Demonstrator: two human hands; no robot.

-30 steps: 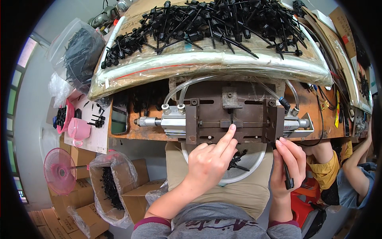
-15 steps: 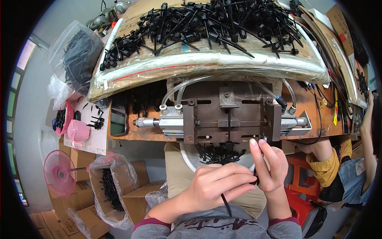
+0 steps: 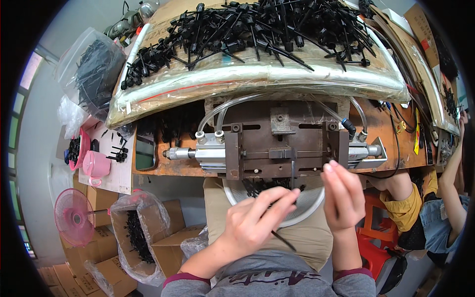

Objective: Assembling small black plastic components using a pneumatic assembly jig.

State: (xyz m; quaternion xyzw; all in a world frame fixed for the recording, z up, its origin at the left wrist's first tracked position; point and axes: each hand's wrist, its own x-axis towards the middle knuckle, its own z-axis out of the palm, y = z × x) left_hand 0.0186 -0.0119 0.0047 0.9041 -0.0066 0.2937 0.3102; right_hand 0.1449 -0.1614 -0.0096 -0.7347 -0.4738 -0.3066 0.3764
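Note:
My left hand (image 3: 257, 220) is closed on a black plastic part (image 3: 283, 241) with a thin stem. The stem sticks out below my fingers, and a dark end shows by the fingertips. To its right, my right hand (image 3: 344, 198) is raised with its fingertips pinched together; whatever they hold is too small to make out. Just beyond both hands stands a brown metal clamping fixture (image 3: 257, 166) with a small centre block (image 3: 280, 154). A blurred dark strip (image 3: 292, 173) shows at its front edge. Under it, a white basin (image 3: 302, 216) on my lap holds several black parts.
A wrapped cardboard tray (image 3: 198, 89) heaped with black stemmed parts spans the far side. Air cylinders (image 3: 210, 157) with clear hoses flank the fixture. At left are a pink cup (image 3: 96, 164), a pink fan (image 3: 75, 218) and a lined carton (image 3: 116, 222). Another person's arm (image 3: 452, 168) shows at right.
The black part that stood in the fixture's middle is gone from there, and a blurred strip shows lower down. My hands have moved apart; the left went slightly left and up.

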